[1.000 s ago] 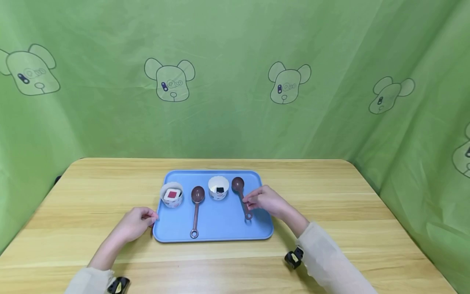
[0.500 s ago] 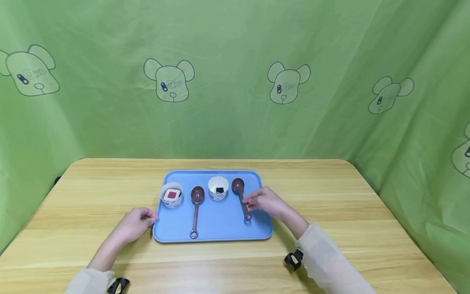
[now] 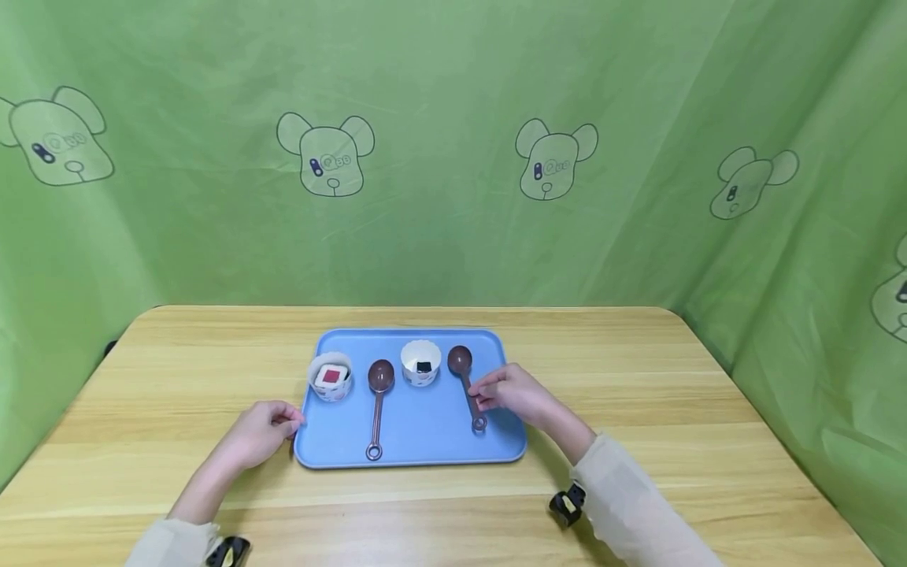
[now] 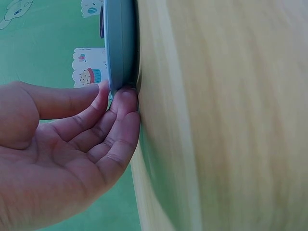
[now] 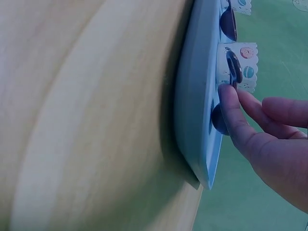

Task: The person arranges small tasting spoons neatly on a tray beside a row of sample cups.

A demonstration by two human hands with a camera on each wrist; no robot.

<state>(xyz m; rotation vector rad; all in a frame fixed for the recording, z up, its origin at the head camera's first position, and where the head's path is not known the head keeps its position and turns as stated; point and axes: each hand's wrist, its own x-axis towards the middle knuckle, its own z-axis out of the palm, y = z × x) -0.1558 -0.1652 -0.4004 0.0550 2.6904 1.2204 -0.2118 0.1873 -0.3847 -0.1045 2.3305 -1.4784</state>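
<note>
A blue tray (image 3: 439,441) lies on the table, and my left hand (image 3: 262,433) grips its left rim. In the left wrist view the fingertips (image 4: 126,98) reach under the tray edge while the thumb is by the top of the rim. Over the tray's right side, my right hand (image 3: 513,391) pinches the handle of a brown spoon (image 3: 460,360). A second brown spoon (image 3: 381,376) rests between two paper cups. The left cup (image 3: 333,394) contains a white block with a red square; the other cup (image 3: 421,379) holds something with a black patch.
The wooden table (image 3: 638,370) extends around the tray on all sides. Behind it and to the right hangs a green curtain (image 3: 439,252) with bear-head outlines. A black wrist device (image 3: 567,505) hangs below the right sleeve.
The right-hand spoon has shifted slightly toward the person, along with my right hand. My left hand keeps its place at the tray rim.
</note>
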